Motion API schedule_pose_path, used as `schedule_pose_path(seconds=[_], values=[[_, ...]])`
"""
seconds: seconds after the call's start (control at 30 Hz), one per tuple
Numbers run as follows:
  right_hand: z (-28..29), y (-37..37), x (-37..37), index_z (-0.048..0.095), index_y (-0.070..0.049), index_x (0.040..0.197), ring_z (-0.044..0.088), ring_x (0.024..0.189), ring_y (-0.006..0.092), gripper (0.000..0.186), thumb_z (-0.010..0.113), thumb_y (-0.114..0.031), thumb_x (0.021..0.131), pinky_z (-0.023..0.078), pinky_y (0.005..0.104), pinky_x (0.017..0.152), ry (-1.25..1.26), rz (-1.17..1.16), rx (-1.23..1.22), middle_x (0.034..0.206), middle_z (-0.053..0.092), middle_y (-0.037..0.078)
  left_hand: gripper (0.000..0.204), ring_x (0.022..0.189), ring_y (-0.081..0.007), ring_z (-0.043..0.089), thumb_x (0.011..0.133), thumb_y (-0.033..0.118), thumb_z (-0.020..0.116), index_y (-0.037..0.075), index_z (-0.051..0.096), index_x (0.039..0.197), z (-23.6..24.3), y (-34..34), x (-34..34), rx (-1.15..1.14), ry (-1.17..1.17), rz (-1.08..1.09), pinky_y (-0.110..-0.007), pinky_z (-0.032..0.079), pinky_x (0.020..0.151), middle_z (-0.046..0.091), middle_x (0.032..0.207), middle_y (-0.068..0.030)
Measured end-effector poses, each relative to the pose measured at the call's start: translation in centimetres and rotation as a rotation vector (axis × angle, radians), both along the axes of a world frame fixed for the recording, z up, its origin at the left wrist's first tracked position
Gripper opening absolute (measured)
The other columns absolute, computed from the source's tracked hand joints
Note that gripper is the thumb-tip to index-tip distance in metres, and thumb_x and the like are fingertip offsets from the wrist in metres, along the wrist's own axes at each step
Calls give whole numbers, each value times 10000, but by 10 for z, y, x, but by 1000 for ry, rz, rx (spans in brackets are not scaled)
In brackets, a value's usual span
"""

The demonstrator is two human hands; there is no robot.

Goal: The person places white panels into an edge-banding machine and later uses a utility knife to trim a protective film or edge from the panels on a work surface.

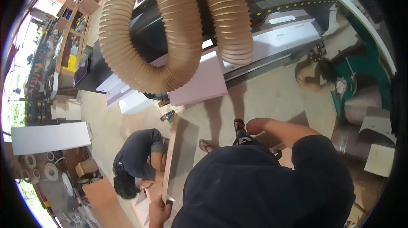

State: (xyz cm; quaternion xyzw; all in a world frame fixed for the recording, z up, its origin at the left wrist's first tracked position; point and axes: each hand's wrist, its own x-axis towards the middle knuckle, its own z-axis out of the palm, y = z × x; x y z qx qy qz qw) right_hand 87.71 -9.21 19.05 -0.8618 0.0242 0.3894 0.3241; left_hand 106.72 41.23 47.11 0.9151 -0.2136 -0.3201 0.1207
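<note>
My left hand (159, 212) is closed at the near end of a long wooden board (170, 155). A small black object (169, 202) shows at its fingers; its kind is not clear. My right arm (280, 129) is bent across in front of my dark shirt, and the right hand's fingers are hidden. To the left a person (138, 155) in a dark shirt bends low over the board, with a hand and forearm against it. A power drill (168, 116) stands on the floor by the board's far end.
A large ribbed tan hose (180, 28) hangs ahead over a long machine (280, 36) with pale panels. A pink panel (199, 81) leans there. At left are a white board (51, 138) and ring-shaped pieces (51, 171). Green machinery (361, 79) stands at right.
</note>
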Motion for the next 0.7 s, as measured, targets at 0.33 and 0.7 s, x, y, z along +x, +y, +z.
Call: schedule_pose_path(seconds=[0.33, 0.7], values=[[34, -10, -60, 687, -11, 1201, 690, 1009, 309, 561, 561, -491, 940, 514, 441, 856, 273, -370, 156, 1104, 707, 234, 238, 612, -377, 662, 836, 220, 741, 49, 640, 967, 40, -174, 8, -49, -66, -569, -466, 502, 581, 638, 647, -147], [180, 53, -78, 548, -152, 1300, 613, 1134, 211, 506, 701, -488, 954, 517, 470, 935, -283, -1747, 1294, 1180, 626, 23, 285, 774, -487, 650, 891, 264, 650, 39, 611, 1062, -43, -368, -28, -156, 38, -950, -576, 511, 716, 664, 775, -243]])
